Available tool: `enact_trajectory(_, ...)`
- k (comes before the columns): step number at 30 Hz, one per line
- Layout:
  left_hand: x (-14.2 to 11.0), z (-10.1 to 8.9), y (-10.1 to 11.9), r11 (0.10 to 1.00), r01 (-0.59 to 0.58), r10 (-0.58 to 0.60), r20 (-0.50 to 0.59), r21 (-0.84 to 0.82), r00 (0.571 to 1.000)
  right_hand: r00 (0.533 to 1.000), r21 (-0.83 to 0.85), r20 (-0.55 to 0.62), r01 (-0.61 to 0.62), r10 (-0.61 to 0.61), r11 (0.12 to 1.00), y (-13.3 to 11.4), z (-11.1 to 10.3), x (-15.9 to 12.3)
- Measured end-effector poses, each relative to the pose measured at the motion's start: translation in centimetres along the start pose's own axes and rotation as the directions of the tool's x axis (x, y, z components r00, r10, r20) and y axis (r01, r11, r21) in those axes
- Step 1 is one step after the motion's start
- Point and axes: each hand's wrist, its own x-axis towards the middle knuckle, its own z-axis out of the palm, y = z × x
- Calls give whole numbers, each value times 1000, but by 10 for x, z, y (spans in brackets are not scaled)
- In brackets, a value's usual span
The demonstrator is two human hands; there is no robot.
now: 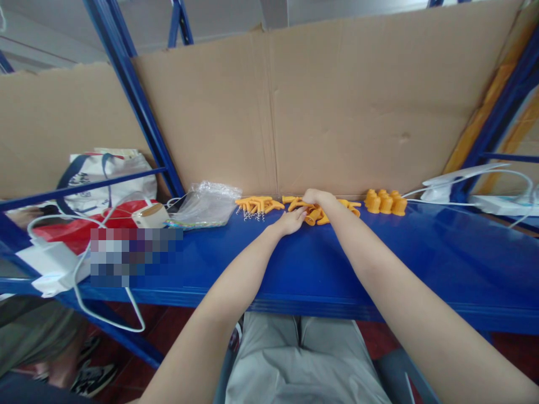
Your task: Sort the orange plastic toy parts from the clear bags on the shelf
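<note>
Both my hands are at a loose pile of yellow-orange plastic pieces (323, 215) near the back of the blue shelf. My left hand (290, 221) lies at the pile's left front edge, its fingers stretched out against the pieces. From above, my right hand (320, 197) reaches down into the pile; its fingers are mostly hidden. Left of the pile lies a group of corkscrews (257, 205) with yellow-orange handles and metal spirals pointing forward. To the right stand several yellow-orange cup-shaped pieces (384, 202) in a tight group.
Clear plastic bags (206, 206) lie left of the corkscrews. Farther left are a white charger (54, 261) with cables, a red bag (67, 233) and a white tote bag (105, 182). Cardboard (357, 106) walls the back. A white power strip (501, 205) sits right. Another person's leg (59, 345) shows lower left.
</note>
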Motion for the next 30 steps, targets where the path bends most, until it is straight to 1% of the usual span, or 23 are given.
enact_trajectory(5,-1,0,1,1000,5,-5,-15,14,1000,998,-27,18,-57,58,998,-4,0,-4)
enact_trajectory(11,-1,-1,2,999,12,-12,-10,33,1000,995,-30,14,-94,94,995,-10,-1,-8)
enact_trajectory(14,0,0,1,999,3,-3,-3,37,1000,993,-23,11,-120,120,993,-11,-2,-11)
enact_trajectory(20,2,4,-2,999,-23,24,-28,40,999,985,-3,6,-174,174,985,-13,-1,-15)
enact_trajectory(26,1,3,-1,999,-17,18,-33,37,999,977,-17,-74,-202,200,979,-14,4,-12)
enact_trajectory(30,0,0,1,998,-12,13,-18,54,1000,971,-56,-167,-185,174,981,-14,10,-12)
